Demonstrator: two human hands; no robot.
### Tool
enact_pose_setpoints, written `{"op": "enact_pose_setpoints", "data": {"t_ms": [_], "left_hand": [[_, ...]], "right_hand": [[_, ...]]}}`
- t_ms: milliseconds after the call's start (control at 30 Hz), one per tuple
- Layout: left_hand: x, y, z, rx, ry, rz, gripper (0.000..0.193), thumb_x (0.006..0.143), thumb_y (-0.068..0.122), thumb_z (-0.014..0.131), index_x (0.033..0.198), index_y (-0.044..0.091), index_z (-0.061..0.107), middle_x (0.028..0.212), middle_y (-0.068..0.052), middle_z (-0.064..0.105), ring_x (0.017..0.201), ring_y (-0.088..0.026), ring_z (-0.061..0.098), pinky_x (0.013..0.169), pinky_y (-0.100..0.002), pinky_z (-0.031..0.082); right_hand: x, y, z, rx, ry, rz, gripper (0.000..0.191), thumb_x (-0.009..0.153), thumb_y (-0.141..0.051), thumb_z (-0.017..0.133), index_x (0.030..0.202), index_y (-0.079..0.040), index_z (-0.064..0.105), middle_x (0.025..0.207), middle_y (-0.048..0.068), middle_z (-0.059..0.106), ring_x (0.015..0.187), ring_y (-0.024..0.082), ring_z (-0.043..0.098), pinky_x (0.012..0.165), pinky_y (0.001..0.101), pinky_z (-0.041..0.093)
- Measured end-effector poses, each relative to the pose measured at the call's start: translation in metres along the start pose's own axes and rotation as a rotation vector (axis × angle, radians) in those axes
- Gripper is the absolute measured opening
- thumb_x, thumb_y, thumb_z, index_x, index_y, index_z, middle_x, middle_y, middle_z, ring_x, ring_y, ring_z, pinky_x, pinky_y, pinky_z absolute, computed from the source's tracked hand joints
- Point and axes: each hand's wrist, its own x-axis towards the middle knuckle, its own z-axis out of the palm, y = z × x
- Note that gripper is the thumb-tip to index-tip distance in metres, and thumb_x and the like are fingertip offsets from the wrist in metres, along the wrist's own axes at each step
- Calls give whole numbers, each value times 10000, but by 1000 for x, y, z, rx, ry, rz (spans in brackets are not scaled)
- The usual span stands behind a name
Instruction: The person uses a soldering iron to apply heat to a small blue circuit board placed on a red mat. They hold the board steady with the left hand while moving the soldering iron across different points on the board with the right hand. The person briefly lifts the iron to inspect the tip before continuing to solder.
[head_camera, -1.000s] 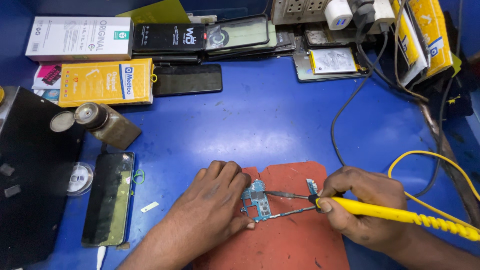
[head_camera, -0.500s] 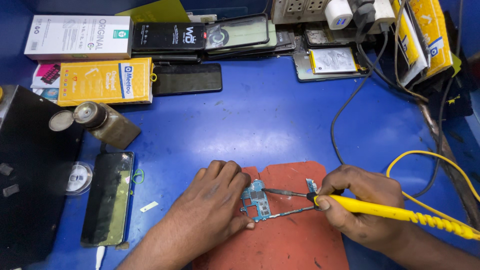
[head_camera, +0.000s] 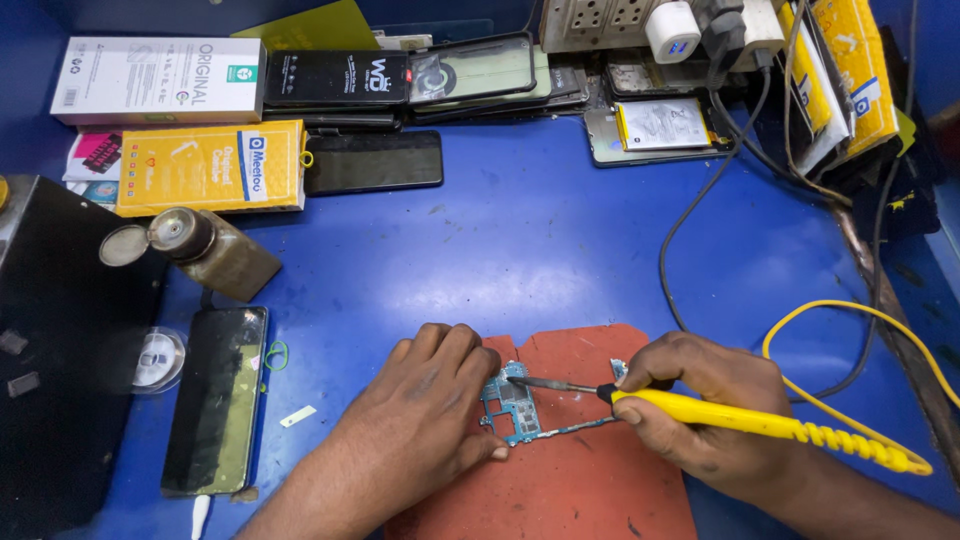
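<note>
on a red mat (head_camera: 570, 490) near the front edge of a scuffed blue worktop (head_camera: 520, 240), the left hand (head_camera: 425, 420) presses flat over a small circuit board (head_camera: 510, 405), fingers spread and closed on nothing. the right hand (head_camera: 700, 410) has its grip closed around a yellow soldering iron (head_camera: 740, 418), tip touching the board. boxes (head_camera: 210, 165), phones (head_camera: 215, 400) and a power strip (head_camera: 650, 20) crowd the back and left of the surface.
</note>
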Motion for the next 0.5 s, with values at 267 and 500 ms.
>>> {"op": "enact_pose_setpoints", "data": {"t_ms": [267,500], "left_hand": [[-1,-1,0,-7,-5,-2,667,627,368,884,1124,19,607,1060,-117,563,1047,-321,529,844,-436,446],[0,-2,1,-2,-12,3,671,636,376,879,1132,15,606,1062,-119,564,1048,-322,529,838,-439,447]], "right_hand": [[0,-1,1,19,-10,1,148,834,-138,774,916,-67,673,839,45,751,731,135,714,623,240,591],[2,-1,2,4,-18,1,159,830,-156,786,911,-68,681,839,44,751,729,141,716,618,244,592]]}}
